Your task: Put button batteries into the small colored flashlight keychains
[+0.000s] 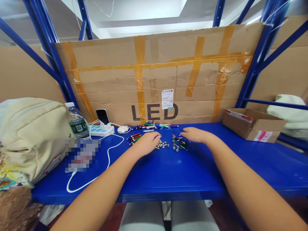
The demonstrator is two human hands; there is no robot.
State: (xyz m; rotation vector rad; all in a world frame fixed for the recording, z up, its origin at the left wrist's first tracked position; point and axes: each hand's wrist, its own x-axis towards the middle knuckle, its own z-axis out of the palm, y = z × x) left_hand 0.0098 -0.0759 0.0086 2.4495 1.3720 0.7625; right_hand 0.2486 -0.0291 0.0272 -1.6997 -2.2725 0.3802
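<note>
My left hand (149,143) is closed, with thumb and fingertips together; anything between them is too small to make out. Small round silver discs (163,145) lie beside and partly under its fingers. My right hand (194,134) reaches in from the right, its fingers drawn together over a pile of small clips (184,145) in green, blue and dark colours. What those fingertips hold is unclear. Small silver metal pieces (176,148) lie left of the clips. Left of my left hand are short red, black and green tubes (135,137). Behind both hands, slim coloured pen-like sticks (163,125) form a loose row.
A cardboard box (255,125) stands right on the blue table (168,176). At left are a cream bag (36,134), a water bottle (79,123), a power strip (99,130), a phone (103,115) and a white cable (108,154). A cardboard sheet (110,86) closes the back.
</note>
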